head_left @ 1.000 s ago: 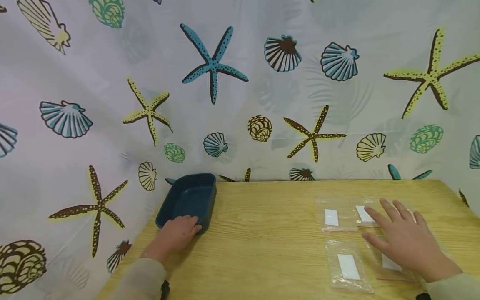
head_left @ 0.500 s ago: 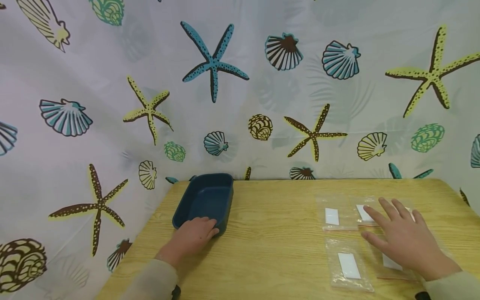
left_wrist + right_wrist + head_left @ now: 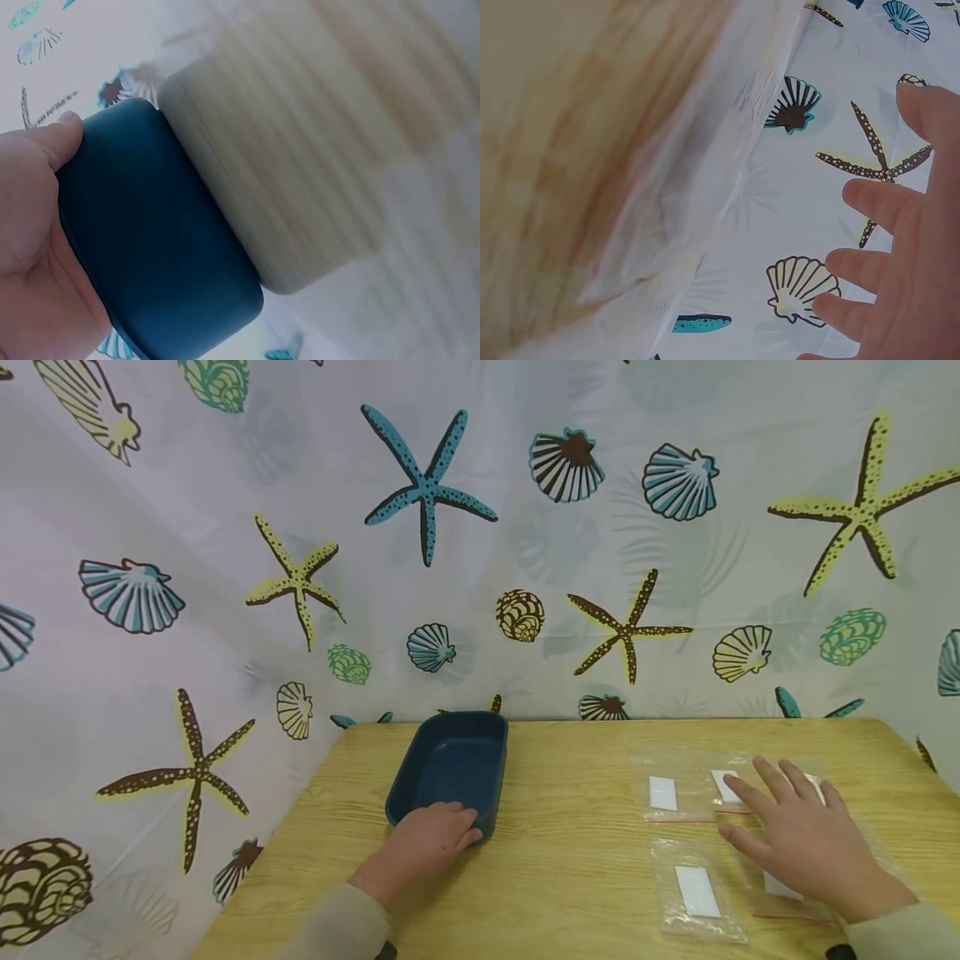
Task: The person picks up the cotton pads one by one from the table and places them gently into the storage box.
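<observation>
In the head view my left hand (image 3: pixel 427 843) grips the near rim of a dark blue rectangular plastic bin (image 3: pixel 459 768), which stands on the table and looks empty. The left wrist view shows the thumb of that hand (image 3: pixel 37 195) on the side wall of the bin (image 3: pixel 157 225). At the right, my right hand (image 3: pixel 810 847) is spread with fingers apart over several clear zip bags, each with a white rectangular piece inside. One front bag (image 3: pixel 697 893) lies in full view; another bag (image 3: pixel 783 887) is partly hidden under the hand. Nothing is held in the right hand (image 3: pixel 911 247).
A wood-grain table (image 3: pixel 570 827) carries everything. Behind it and along the left hangs a white curtain (image 3: pixel 465 577) printed with starfish and shells. A back bag (image 3: pixel 663 795) lies left of my right hand, between it and the bin.
My left hand has moved the bin to the right along the table, away from the left edge. The right hand has stayed nearly still over the bags.
</observation>
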A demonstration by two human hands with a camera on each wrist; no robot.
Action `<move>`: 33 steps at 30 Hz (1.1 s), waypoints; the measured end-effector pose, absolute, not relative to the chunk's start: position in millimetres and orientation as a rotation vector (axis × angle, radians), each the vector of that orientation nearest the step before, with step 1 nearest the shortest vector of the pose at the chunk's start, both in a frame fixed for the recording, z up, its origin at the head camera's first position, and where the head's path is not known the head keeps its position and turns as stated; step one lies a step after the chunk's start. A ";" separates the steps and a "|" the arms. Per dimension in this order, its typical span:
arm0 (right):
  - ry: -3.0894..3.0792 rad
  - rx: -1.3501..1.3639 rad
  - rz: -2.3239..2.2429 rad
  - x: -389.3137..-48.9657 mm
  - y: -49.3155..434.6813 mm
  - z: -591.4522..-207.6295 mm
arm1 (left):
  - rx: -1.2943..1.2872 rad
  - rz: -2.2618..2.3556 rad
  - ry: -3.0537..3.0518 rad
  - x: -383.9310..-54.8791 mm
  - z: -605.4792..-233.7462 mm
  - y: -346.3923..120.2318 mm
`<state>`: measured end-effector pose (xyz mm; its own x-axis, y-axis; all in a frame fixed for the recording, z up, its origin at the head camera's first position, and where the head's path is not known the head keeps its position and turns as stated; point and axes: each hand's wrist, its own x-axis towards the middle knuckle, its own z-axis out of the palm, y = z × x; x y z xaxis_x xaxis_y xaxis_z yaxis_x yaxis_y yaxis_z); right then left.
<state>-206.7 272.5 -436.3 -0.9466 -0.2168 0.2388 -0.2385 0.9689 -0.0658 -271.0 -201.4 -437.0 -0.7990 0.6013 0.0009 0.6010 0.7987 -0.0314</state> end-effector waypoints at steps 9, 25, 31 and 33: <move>-2.883 0.337 0.134 -206.7 273.5 -437.0 | -1.033 0.048 -2.973 -261.6 -437.4 -170.4; -2.887 0.320 0.123 -207.4 273.4 -436.9 | -1.047 0.107 -3.014 -234.9 -432.8 -105.1; -2.877 0.331 0.109 -207.5 272.6 -439.0 | -1.086 0.095 -3.040 -218.9 -430.8 -81.8; -2.874 0.335 0.105 -207.4 271.9 -438.7 | -1.112 0.086 -3.030 -214.8 -429.7 -75.4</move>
<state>-207.4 271.9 -438.7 -0.9435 -0.2174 0.2500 -0.2350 0.9711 -0.0426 -214.8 -75.4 -429.7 -0.7595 0.6428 -0.1003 0.6474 0.7619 -0.0196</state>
